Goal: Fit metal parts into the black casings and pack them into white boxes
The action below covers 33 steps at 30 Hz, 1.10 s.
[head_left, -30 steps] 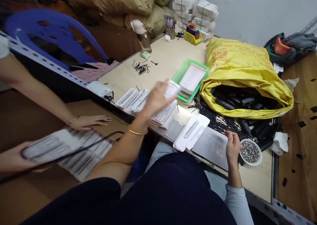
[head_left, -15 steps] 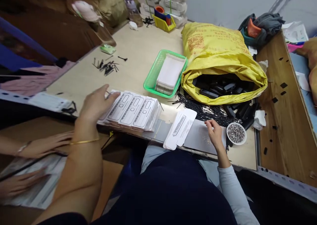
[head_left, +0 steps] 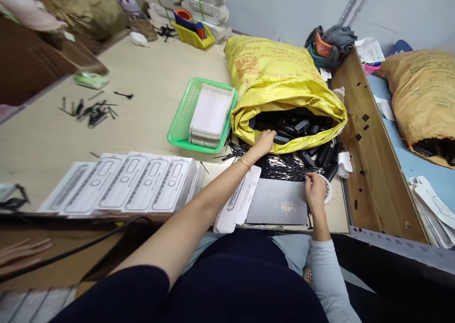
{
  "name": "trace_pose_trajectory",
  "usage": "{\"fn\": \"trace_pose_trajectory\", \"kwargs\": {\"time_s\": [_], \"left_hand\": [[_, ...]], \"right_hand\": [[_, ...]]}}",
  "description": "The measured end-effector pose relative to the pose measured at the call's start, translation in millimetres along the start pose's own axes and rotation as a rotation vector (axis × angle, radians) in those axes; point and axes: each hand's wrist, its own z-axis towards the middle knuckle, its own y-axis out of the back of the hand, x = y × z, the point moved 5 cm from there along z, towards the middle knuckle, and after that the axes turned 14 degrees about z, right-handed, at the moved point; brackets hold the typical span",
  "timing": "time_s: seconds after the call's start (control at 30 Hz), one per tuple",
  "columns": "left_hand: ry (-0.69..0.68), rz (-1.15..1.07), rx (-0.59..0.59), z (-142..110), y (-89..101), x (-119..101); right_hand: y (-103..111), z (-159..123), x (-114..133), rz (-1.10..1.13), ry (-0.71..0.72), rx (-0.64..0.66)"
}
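Note:
My left hand point(head_left: 263, 144) reaches across to the front lip of a yellow woven sack point(head_left: 284, 60). Its fingers close on the end of a ridged black plastic piece point(head_left: 281, 139) at the sack's mouth, among more black pieces. Beside the white bowl of small metal screws point(head_left: 327, 190), my right hand point(head_left: 314, 190) has its thumb and fingers pinched together; what they hold, if anything, is too small to make out. A grey board point(head_left: 266, 202) lies between my arms. Left of it are printed white cards point(head_left: 245, 195), partly behind my left forearm.
Stacks of printed white boxes or cards point(head_left: 142, 183) line the front edge. A green basket point(head_left: 177, 124) holds white cards. Thin black rods point(head_left: 287, 167) lie before the sack. A wooden partition point(head_left: 377, 157) stands right. Another person's hand point(head_left: 24, 254) is low at the left.
My left hand has left the printed stacks and crossed right to the sack's mouth. My right hand has moved from above the grey board to the screw bowl. The view has turned right.

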Motion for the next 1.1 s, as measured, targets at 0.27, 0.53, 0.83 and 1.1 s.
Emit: {"fn": "trace_pose_trajectory", "kwargs": {"time_s": [0.27,0.53,0.83,1.1], "left_hand": [[-0.006,-0.099,0.015,47,-35.7,5],[0.094,-0.589,-0.245,-15,-5.3,8],[0.434,-1.941,0.077,-105,-19.0,-27],[0.540,-2.048,0.023,-117,-14.7,-24]], "right_hand": [[20,-6,-59,-0.173,-0.100,0.036],[30,-6,-66,0.024,-0.169,-0.086],[-28,-9,54,0.947,-0.184,-0.044],[-36,-23,80,1.005,-0.137,-0.093]]}}
